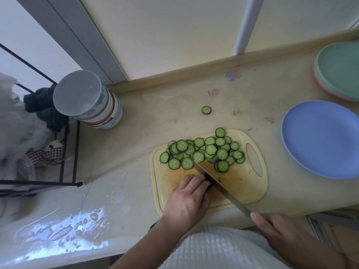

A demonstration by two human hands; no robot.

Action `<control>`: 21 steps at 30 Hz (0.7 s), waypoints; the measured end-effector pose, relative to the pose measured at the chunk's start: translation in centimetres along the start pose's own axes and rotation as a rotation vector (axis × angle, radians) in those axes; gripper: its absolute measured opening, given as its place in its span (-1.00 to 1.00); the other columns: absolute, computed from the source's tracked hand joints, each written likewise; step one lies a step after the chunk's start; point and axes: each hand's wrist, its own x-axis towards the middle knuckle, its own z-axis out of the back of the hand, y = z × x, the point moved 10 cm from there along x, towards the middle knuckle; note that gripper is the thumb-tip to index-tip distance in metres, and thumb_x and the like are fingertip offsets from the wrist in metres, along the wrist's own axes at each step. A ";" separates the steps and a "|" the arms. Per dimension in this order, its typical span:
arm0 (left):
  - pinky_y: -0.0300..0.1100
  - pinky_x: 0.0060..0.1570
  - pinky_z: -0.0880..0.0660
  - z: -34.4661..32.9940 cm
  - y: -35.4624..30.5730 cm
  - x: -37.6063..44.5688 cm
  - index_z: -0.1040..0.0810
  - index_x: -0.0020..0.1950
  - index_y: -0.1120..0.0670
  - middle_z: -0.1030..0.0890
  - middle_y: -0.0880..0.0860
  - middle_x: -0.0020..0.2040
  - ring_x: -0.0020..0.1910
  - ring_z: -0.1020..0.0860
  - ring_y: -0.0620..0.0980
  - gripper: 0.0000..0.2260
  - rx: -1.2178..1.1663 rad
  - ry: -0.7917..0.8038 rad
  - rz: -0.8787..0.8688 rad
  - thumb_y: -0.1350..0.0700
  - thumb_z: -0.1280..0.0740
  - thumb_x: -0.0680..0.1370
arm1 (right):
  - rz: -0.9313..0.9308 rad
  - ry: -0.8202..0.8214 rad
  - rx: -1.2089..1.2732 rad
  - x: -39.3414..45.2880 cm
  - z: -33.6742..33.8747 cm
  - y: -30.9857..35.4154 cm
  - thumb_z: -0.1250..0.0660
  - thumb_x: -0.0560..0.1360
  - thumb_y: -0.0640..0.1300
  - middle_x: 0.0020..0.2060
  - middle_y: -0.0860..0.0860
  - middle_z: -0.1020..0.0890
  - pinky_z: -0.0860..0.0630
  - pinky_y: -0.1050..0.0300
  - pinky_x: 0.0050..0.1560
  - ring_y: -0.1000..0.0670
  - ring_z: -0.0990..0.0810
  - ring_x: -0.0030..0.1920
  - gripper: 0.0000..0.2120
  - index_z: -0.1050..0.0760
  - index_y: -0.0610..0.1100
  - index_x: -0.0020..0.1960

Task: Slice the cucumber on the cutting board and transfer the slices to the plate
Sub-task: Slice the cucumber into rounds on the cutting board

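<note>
A yellow cutting board [248, 183] lies on the counter with several green cucumber slices [204, 152] piled across its far half. My left hand [187, 200] presses down on a short dark cucumber end [208, 182], mostly hidden under my fingers. My right hand [275, 230] grips the handle of a long knife [223, 191], whose blade runs diagonally across the board and rests against the cucumber end. An empty blue plate [320, 140] sits to the right of the board. One stray slice [206, 110] lies on the counter beyond the board.
A stack of green and pink plates [338, 70] stands at the far right. A stack of bowls under a white lid [87, 98] is at the left by a black wire rack [68, 152]. The counter's near left is wet.
</note>
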 end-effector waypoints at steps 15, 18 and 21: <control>-0.11 -0.12 -0.61 0.2 0.2 0.1 -0.67 0.10 0.15 -0.63 0.01 0.11 0.07 -0.60 0.05 -0.83 -0.007 -0.016 0.019 0.21 -0.38 0.53 | -0.029 0.295 -0.285 -2.4 -0.1 1.5 0.49 -0.29 0.71 -0.06 0.01 -0.46 -0.27 0.38 -0.18 0.31 -0.31 -0.18 0.58 -0.50 -0.24 0.27; -0.10 -0.13 -0.61 0.0 0.3 0.0 -0.67 0.10 0.15 -0.63 0.01 0.10 0.07 -0.59 0.04 -0.83 -0.012 -0.006 0.024 0.20 -0.38 0.53 | -0.021 0.305 -0.359 -2.5 -0.2 1.6 0.59 -0.32 0.66 -0.03 0.05 -0.46 -0.27 0.43 -0.16 0.29 -0.33 -0.18 0.60 -0.47 -0.18 0.31; -0.10 -0.15 -0.62 0.0 0.4 0.0 -0.67 0.10 0.15 -0.62 0.01 0.10 0.07 -0.59 0.03 -0.83 -0.010 -0.003 0.030 0.20 -0.39 0.52 | -0.037 0.290 -0.325 -2.4 -0.3 1.5 0.59 -0.28 0.66 0.03 -0.08 -0.58 -0.30 0.42 -0.16 0.11 -0.39 -0.09 0.58 -0.48 -0.20 0.30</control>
